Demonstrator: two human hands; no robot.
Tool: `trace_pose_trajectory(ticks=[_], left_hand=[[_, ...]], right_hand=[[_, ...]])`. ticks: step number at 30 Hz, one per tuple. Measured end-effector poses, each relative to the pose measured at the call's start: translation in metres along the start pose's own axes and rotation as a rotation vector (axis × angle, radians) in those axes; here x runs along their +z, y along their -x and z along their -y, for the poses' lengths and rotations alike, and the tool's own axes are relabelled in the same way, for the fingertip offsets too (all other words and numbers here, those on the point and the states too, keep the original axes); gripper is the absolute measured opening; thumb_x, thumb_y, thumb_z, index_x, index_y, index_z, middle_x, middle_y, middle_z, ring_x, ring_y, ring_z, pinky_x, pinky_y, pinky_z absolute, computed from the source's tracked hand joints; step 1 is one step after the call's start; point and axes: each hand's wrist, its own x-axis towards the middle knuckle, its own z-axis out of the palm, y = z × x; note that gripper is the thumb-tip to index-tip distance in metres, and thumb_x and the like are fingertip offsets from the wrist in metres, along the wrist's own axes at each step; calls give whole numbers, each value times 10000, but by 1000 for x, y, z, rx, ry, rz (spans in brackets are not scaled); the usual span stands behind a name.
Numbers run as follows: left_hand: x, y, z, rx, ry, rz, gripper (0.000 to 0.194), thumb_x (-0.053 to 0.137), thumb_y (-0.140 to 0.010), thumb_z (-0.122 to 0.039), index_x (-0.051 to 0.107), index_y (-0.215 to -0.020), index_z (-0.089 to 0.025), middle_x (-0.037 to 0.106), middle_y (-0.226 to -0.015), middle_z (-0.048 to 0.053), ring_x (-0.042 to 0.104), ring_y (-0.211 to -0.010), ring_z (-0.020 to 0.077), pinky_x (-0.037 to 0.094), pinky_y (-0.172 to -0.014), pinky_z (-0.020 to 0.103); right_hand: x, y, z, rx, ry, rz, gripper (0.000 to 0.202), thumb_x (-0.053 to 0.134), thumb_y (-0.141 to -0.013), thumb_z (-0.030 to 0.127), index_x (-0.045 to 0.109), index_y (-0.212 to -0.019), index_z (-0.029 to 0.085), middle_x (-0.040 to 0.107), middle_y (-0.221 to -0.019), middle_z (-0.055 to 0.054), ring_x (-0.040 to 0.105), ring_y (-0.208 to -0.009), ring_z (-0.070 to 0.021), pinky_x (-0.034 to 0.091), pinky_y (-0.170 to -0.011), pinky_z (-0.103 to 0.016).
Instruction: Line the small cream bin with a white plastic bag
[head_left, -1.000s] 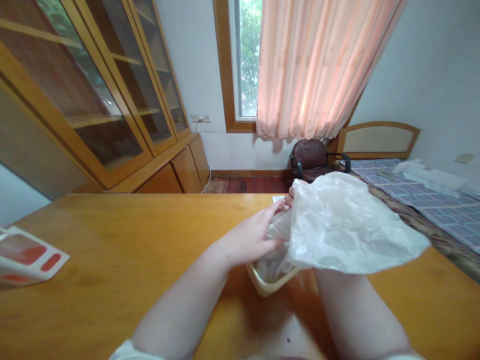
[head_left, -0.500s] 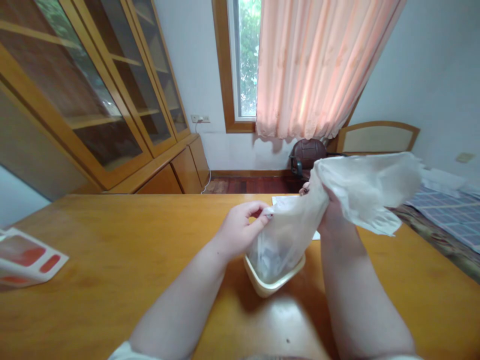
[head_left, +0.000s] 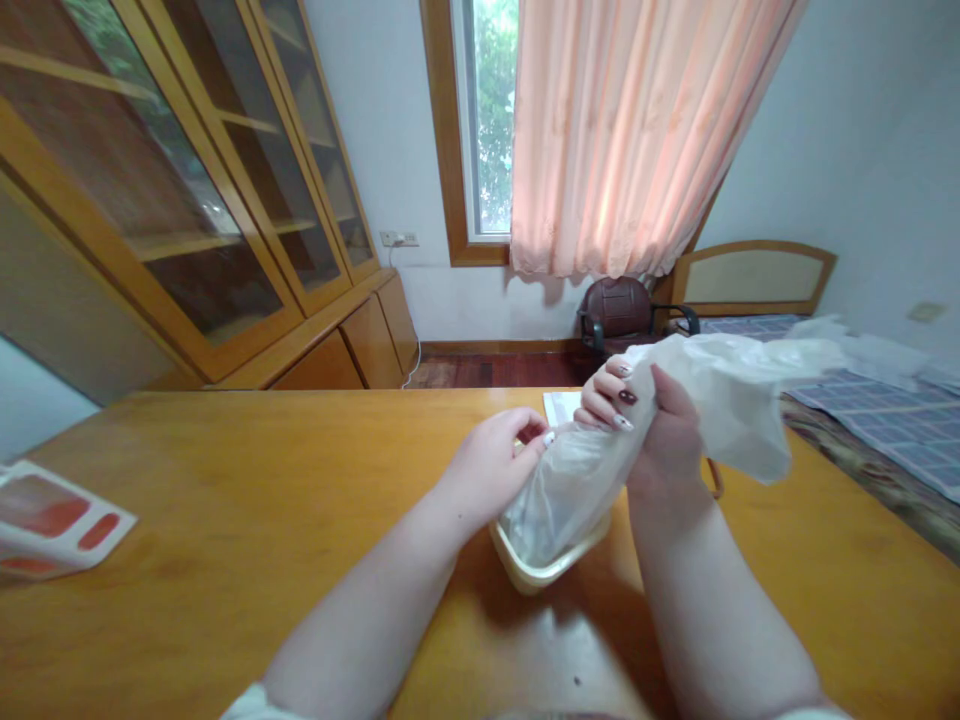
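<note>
A thin white plastic bag (head_left: 581, 485) rises out of a small cream-coloured bin (head_left: 534, 580) standing on the table. My right hand (head_left: 652, 415) wraps round the gathered upper part of the bag, and its loose end flops over to the right. At the bag's left edge, my left hand (head_left: 510, 455) pinches the plastic between thumb and fingers, close above the bin's rim. Something pale shows blurrily through the lower part of the bag; I cannot make out what it is.
The bin rests on a wooden table (head_left: 300, 500). A white and orange box (head_left: 64, 520) lies at its left side. Partly hidden behind the bag is a white sheet (head_left: 561, 407). Beyond the table are a brown chair (head_left: 619, 310), a bed (head_left: 862, 385) and a glass-fronted cabinet (head_left: 247, 190).
My right hand has turned, so its fingers now show closed round the bag. The bag's loose end has drooped and bunched narrower. My left hand has shifted slightly right.
</note>
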Motion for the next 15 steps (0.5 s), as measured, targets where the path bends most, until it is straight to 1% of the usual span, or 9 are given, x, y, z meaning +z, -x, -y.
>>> trace_pose_trajectory(ticks=[2,4,7,8,10,12,14,15], left_hand=[[-1,1,-2,73,49,11,172,532,-883,-279,641,-983,-191,678,-985,40,607,-934,188,453,-852,305],[-2,4,-5,150,153,82,236,475,-922,-306,636,-1056,-197,674,-1077,53,603,-1012,193,440,-923,312],[-1,9,-10,197,227,224,300,396,-960,-356,641,-1022,-195,672,-1091,60,602,-1035,201,438,-940,316],[0,9,-11,192,222,251,307,385,-963,-363,638,-988,-191,670,-1081,64,599,-1032,204,439,-939,322],[4,10,-11,154,212,255,266,417,-949,-367,610,-968,-185,655,-1077,75,593,-1027,209,442,-933,340],[7,9,-9,89,238,221,232,505,-906,-359,560,-1051,-187,629,-1127,89,593,-1021,210,454,-914,352],[9,8,-8,30,284,235,383,596,-847,-344,491,-1181,-190,623,-1152,100,600,-1018,214,462,-898,360],[9,7,-7,8,296,263,473,634,-815,-333,462,-1232,-191,631,-1144,99,604,-1015,219,463,-893,363]], right_hand=[[1,0,1,-63,45,2,289,665,-741,424,447,-706,236,336,-564,78,292,-434,-87,350,-453,-242],[0,0,1,-112,97,-5,304,664,-746,434,437,-692,239,314,-565,71,286,-448,-97,337,-452,-243],[-1,0,-4,-201,127,-15,328,644,-773,425,404,-656,234,261,-554,70,233,-442,-98,313,-434,-235],[-1,0,-5,-235,126,-16,334,631,-784,425,393,-649,233,246,-550,70,216,-440,-98,310,-429,-233],[0,0,-8,-286,124,-16,340,596,-805,443,380,-645,233,228,-547,70,193,-436,-100,305,-418,-231],[0,0,-11,-285,145,-11,343,567,-813,477,383,-654,236,232,-548,70,196,-434,-100,303,-412,-233],[-2,-1,-12,-263,227,-3,354,545,-807,534,401,-670,241,277,-556,62,262,-442,-105,334,-427,-246],[-4,-1,-12,-257,318,4,369,528,-803,571,413,-678,243,317,-565,52,319,-459,-113,361,-442,-258]])
